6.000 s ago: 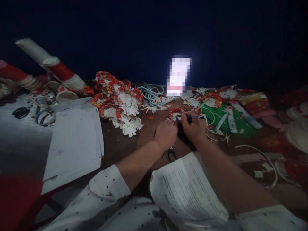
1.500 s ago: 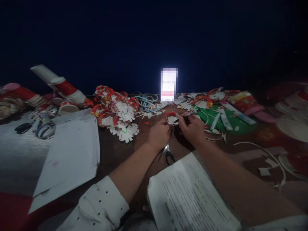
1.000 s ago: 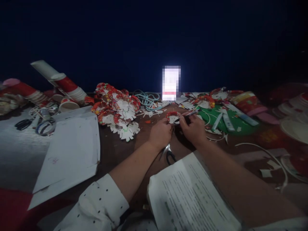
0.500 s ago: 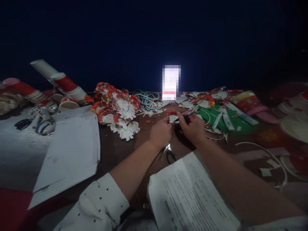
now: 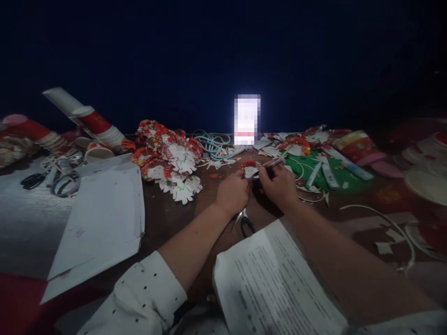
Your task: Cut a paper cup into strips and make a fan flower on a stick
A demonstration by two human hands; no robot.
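Note:
A small paper cutout [image 5: 249,171], white with a red curved rim, is pinched in my left hand [image 5: 233,190] above the dark table. My right hand [image 5: 280,186] closes on a dark marker pen [image 5: 275,164], whose tip points at the white part of the cutout. Beneath my left wrist lies a pair of scissors [image 5: 244,223] with black handles, partly hidden. Closer to me, a printed paper packet [image 5: 272,279] rests between my forearms. Fingers of both hands cover some of the cutout's edge.
Finished-looking red and white cutouts [image 5: 174,158] are heaped left of my hands. Stacked paper cups [image 5: 99,123] and white sheets [image 5: 104,218] lie farther left. To the right are a green mat [image 5: 338,179] with pens, and paper scraps [image 5: 384,247]. A lit screen [image 5: 247,120] stands behind.
The view has shifted very slightly. Both hands keep the same hold on the cutout and the pen, with hardly any visible movement.

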